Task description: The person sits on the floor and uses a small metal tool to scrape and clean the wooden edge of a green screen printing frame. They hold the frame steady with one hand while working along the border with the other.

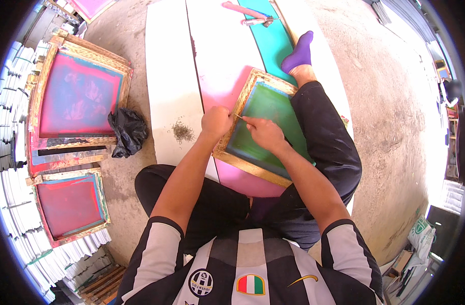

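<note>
A wooden frame [252, 170] with green mesh [270, 109] lies tilted on the board between my legs; it looks like a printing screen. My left hand [217, 121] is closed in a fist at the frame's left side. My right hand [265, 133] is over the mesh, its fingers drawn together toward the left hand. A short, thin yellowish-brown piece [238, 116] shows between the two hands at the wooden edge; its kind is too small to tell. Left of my left hand, a small heap of fine dark bits [182, 132] rests on the white board.
Beyond the frame, a pink-handled tool [240, 8] and a smaller hand tool [258, 21] lie on the board. My purple-socked foot [299, 55] rests beside the frame. At left are more screens [80, 96], a black plastic bag [127, 133] and stacked white sheets [11, 112].
</note>
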A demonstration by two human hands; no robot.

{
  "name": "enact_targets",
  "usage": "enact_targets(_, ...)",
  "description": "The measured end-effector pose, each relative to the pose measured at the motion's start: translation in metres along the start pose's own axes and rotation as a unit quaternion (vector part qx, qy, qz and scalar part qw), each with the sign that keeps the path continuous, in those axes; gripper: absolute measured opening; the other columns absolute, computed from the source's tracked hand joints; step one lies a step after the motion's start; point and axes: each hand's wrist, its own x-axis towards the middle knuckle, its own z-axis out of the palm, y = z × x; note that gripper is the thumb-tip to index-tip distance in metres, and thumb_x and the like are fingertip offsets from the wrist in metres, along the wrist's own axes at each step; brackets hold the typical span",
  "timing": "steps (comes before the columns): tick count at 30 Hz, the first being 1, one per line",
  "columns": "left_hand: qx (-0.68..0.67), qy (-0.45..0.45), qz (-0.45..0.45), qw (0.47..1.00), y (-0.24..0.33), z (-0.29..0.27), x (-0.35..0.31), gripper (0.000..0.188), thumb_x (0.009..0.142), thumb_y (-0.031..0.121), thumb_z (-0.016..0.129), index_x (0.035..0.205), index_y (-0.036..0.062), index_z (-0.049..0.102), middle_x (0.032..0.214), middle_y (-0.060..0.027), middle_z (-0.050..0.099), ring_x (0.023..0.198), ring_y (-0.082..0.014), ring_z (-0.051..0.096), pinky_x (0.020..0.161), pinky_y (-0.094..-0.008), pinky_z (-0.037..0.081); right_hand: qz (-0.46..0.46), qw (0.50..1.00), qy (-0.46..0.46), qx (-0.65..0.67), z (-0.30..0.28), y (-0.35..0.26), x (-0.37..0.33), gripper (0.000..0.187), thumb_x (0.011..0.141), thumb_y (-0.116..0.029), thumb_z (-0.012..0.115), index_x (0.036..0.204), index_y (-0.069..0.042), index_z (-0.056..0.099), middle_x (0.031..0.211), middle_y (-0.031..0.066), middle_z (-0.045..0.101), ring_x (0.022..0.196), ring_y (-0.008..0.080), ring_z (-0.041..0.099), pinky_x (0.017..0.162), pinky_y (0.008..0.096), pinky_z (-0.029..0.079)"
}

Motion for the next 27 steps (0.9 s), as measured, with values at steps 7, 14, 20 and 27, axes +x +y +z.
enact_targets(7,-0.002,0.014,-0.009,1.0,0.002,0.003,0.004,0.023,0.085,0.026,0.069,0.089,0.0066,0.08,0.085,-0.0196,0.074,0.082,-0.0401,0.073,0.076,-0.0501,0.059,0.002,0.999,-0.01,-0.042,-0.006,-0.006,-0.004,0.039,0.104,-0.029,0.056,0.141,-0.029,0.068,0.117,0.0196,0.075,0.106,0.0418,0.073,0.097,0.0547,0.057)
enact_targets(14,-0.095,0.006,-0.011,0.995,-0.018,0.006,0.012,0.027,0.083,0.026,0.07,0.095,0.0049,0.082,0.085,-0.0203,0.075,0.077,-0.0354,0.075,0.074,-0.0431,0.06,-0.019,0.997,-0.023,-0.068,-0.011,-0.008,-0.002,0.039,0.104,-0.028,0.055,0.141,-0.026,0.068,0.113,0.0212,0.076,0.104,0.0416,0.074,0.094,0.0562,0.058)
enact_targets(20,-0.202,-0.054,-0.017,0.978,-0.035,0.008,0.012,0.028,0.087,0.024,0.071,0.097,-0.0004,0.081,0.076,-0.0195,0.075,0.068,-0.0261,0.075,0.068,-0.0383,0.059,-0.049,0.993,-0.044,-0.098,-0.018,-0.006,0.007,0.039,0.104,-0.028,0.055,0.141,-0.027,0.069,0.113,0.0191,0.077,0.104,0.0399,0.074,0.094,0.0559,0.058)
enact_targets(27,-0.26,-0.027,-0.049,0.964,-0.034,0.016,-0.015,0.03,0.092,0.025,0.074,0.103,-0.0011,0.08,0.08,-0.0195,0.076,0.071,-0.0262,0.076,0.069,-0.0394,0.057,-0.089,0.98,-0.093,-0.154,-0.04,-0.011,0.021,0.043,0.102,-0.019,0.05,0.14,-0.026,0.07,0.113,0.0175,0.076,0.103,0.0375,0.074,0.091,0.0557,0.059)
